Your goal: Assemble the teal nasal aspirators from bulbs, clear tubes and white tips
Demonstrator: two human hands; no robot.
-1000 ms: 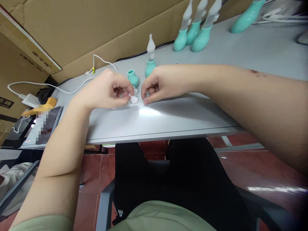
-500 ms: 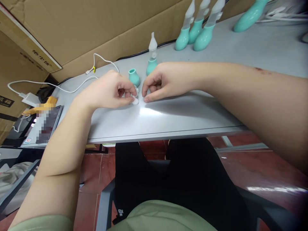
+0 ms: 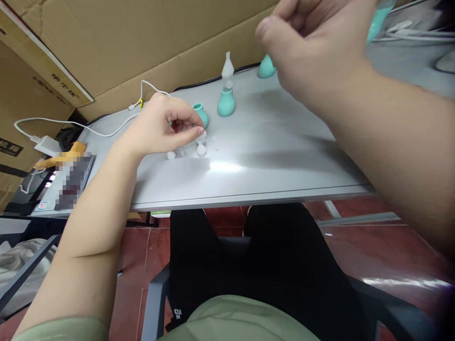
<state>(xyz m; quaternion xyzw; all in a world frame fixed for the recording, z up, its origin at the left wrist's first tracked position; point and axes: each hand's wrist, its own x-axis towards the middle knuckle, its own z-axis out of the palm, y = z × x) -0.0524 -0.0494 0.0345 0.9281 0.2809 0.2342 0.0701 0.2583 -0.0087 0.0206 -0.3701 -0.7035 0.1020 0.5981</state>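
Observation:
My left hand is low over the table with thumb and forefinger pinched together. Whether something small sits in the pinch is hidden. Just below those fingertips lies a small white nozzle tip, with several tiny clear or white parts around it, among them a white round piece. Behind the fingers stands an uncapped teal squeeze bulb. An assembled nasal aspirator with a teal bulb stands upright to its right. My right hand is raised at the upper right, fingers bent and partly cut off by the frame's top.
A teal bulb shows partly behind my right hand, another teal aspirator at the far right. White cable and a charger lie left, beside a yellow tool and a phone-like device. Cardboard backs the table.
My right hand has left the small parts and risen up and right, covering most of the aspirators at the back. My left hand has shifted slightly, uncovering the small white parts.

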